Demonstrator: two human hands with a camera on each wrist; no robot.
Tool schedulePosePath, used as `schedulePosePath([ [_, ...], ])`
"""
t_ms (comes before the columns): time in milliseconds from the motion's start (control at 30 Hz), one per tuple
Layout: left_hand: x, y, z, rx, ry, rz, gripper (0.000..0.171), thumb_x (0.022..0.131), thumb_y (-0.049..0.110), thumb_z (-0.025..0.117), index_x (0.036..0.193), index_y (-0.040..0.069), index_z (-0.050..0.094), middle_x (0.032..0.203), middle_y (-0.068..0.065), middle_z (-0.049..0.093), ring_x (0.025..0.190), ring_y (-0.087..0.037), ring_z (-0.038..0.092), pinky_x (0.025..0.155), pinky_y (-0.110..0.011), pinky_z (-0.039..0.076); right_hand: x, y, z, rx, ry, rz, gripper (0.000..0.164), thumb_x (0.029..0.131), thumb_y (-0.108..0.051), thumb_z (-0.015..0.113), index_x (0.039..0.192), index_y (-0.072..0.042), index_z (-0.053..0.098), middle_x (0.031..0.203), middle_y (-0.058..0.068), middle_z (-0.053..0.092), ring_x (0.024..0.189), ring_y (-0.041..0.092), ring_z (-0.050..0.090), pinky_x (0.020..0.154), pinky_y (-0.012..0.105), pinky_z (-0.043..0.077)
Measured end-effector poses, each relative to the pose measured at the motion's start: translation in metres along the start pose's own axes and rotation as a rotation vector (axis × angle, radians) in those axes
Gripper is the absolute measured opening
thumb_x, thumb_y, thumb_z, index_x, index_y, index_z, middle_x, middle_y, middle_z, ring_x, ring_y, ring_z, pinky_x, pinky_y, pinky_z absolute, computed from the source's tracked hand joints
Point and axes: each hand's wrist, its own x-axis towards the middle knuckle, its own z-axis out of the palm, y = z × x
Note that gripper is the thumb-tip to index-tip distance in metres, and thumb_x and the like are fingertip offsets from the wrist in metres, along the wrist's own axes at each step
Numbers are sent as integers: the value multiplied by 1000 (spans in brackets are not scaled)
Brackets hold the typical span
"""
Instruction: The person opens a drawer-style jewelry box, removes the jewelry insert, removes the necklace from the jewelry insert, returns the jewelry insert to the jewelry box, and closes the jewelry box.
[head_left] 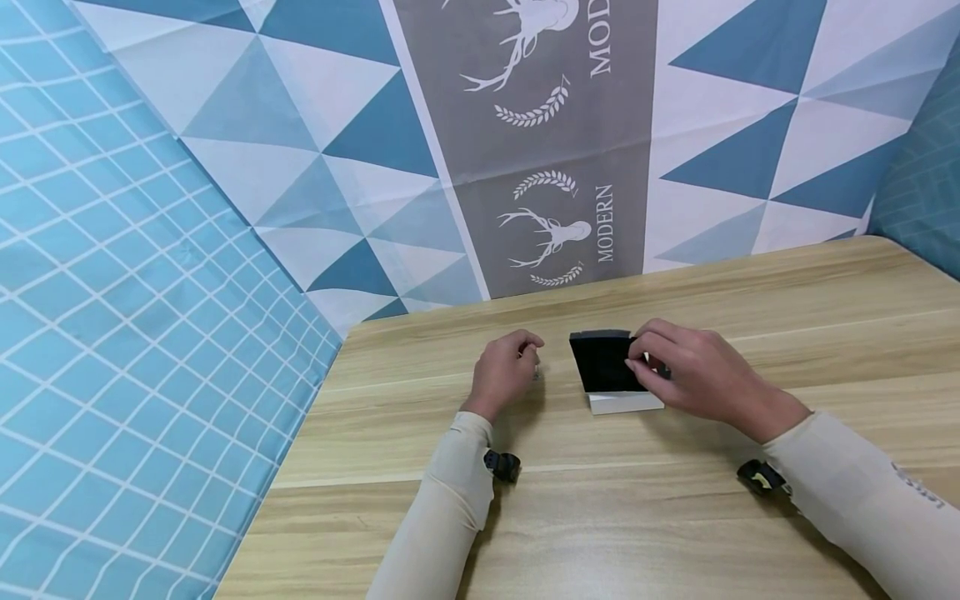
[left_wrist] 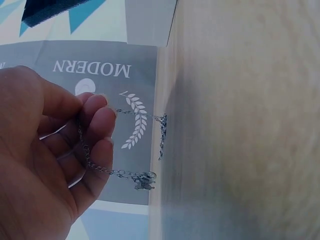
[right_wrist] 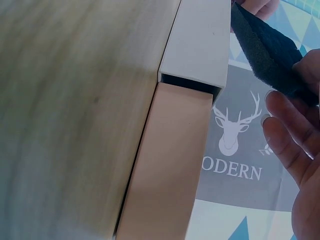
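Observation:
My left hand point(head_left: 504, 371) pinches a thin silver chain point(left_wrist: 120, 172) between thumb and curled fingers. The chain loops down in the left wrist view, with a small clear charm point(left_wrist: 144, 181) on one strand and a bunched end point(left_wrist: 163, 135) on the other. Between thumb and fingers my right hand point(head_left: 686, 367) holds a black foam pad point(head_left: 602, 364), tilted up over a small white box point(head_left: 626, 403). Seen from the right wrist, the box is a white sleeve point(right_wrist: 196, 42) with a tan drawer point(right_wrist: 165, 165) slid partly out of it, on the near side of the foam.
The wood-grain table point(head_left: 622, 500) runs under both forearms. A patterned cloth point(head_left: 562, 150) stands behind its back edge, and blue checked fabric point(head_left: 135, 350) borders it on the left. Black wrist cameras point(head_left: 504, 467) are strapped to both sleeves.

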Motion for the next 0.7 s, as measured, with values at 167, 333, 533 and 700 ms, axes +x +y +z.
schedulePosePath([
  [167,0,0,0,-8,-12,-9,25,102,15,51,109,12,75,80,8,68,68,-8,60,63,-31,47,0,0,0,5,-3,2,27,100,-30,50,88,-13,67,89,-3,64,62,8,57,49,23,46],
  [333,0,-2,0,-16,-15,-23,25,102,14,51,109,12,75,80,8,68,68,-8,59,64,-31,47,1,0,0,7,-9,5,29,101,-32,49,89,-13,67,89,-2,64,61,8,57,49,22,45],
  [533,-1,-2,-1,-17,-18,-46,26,100,12,51,109,12,75,81,8,68,66,-10,57,61,-30,45,0,0,0,3,-7,1,29,101,-31,49,88,-13,66,89,-2,64,60,8,57,49,23,46],
  [700,-1,-3,-2,6,-28,-63,26,98,13,52,109,13,75,85,7,67,61,-13,52,57,-30,42,0,0,0,-7,-4,2,29,101,-31,49,88,-13,66,90,-2,63,61,8,57,49,24,46],
])
